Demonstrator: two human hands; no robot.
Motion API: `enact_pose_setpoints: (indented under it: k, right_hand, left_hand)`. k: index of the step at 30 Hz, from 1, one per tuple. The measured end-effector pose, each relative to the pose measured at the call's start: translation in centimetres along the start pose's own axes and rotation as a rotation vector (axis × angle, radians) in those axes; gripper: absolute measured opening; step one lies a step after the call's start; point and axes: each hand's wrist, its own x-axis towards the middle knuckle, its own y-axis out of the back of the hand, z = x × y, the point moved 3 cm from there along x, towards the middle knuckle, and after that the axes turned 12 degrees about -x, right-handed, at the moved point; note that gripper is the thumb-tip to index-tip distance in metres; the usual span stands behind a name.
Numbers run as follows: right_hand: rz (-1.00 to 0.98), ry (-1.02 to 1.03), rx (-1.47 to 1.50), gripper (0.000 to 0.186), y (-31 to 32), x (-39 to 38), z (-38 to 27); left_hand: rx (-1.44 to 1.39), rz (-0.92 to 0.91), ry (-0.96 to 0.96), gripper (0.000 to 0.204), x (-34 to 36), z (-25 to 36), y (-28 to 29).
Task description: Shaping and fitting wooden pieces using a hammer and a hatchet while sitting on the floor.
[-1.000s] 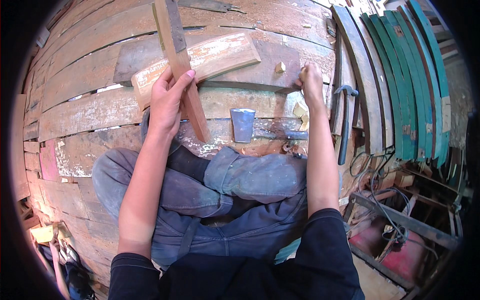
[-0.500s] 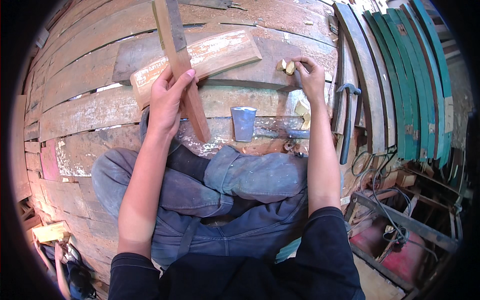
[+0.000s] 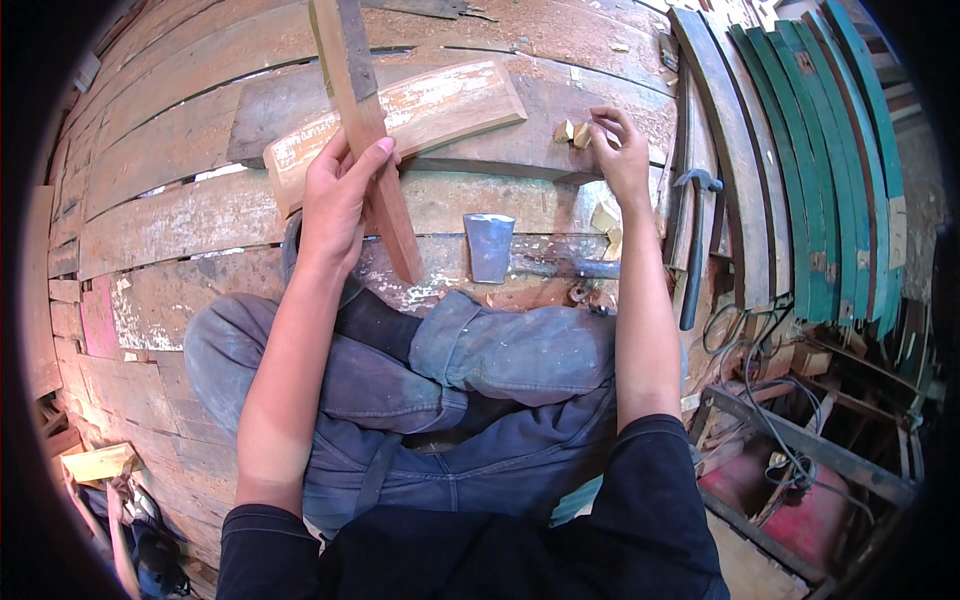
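My left hand (image 3: 340, 190) is closed round a long wooden bar (image 3: 397, 225), brown at its near end and dark grey along part of its far end. The bar tilts across a bevelled board with flaking white paint (image 3: 455, 98), which rests on a thick dark plank (image 3: 540, 115). At that plank's right end, my right hand (image 3: 622, 150) has its fingers bent and apart, beside two small pale wood blocks (image 3: 574, 133). Whether a fingertip touches the nearer block, I cannot tell. Between my hands and my crossed legs lies an axe (image 3: 489, 248), its dark handle pointing right.
Pale wood offcuts (image 3: 607, 218) lie below my right wrist. Further right are a claw hammer (image 3: 692, 245), curved dark boards (image 3: 725, 150) and green-painted slats (image 3: 815, 170). Cables (image 3: 790, 440) hang over a metal frame at lower right. Another person (image 3: 135, 530) works at lower left.
The fingers of my right hand have loosened and drawn slightly back from the small blocks. My left hand keeps its hold on the bar, almost unmoved.
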Motion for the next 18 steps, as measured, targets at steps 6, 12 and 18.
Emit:
enact_pose_setpoints:
  k: [6, 12, 18]
  right_hand:
    - [-0.117, -0.015, -0.07, 0.026, 1.06, -0.2, -0.18]
    - [-0.186, -0.06, -0.104, 0.024, 0.57, -0.37, -0.08]
    - [-0.165, -0.059, -0.124, 0.025, 0.59, -0.37, -0.07]
  left_hand:
    - [-0.01, 0.019, -0.008, 0.033, -0.04, -0.06, -0.43]
    - [0.016, -0.026, 0.009, 0.033, 0.14, -0.19, 0.13]
    - [-0.003, -0.024, 0.008, 0.032, 0.2, -0.36, 0.11]
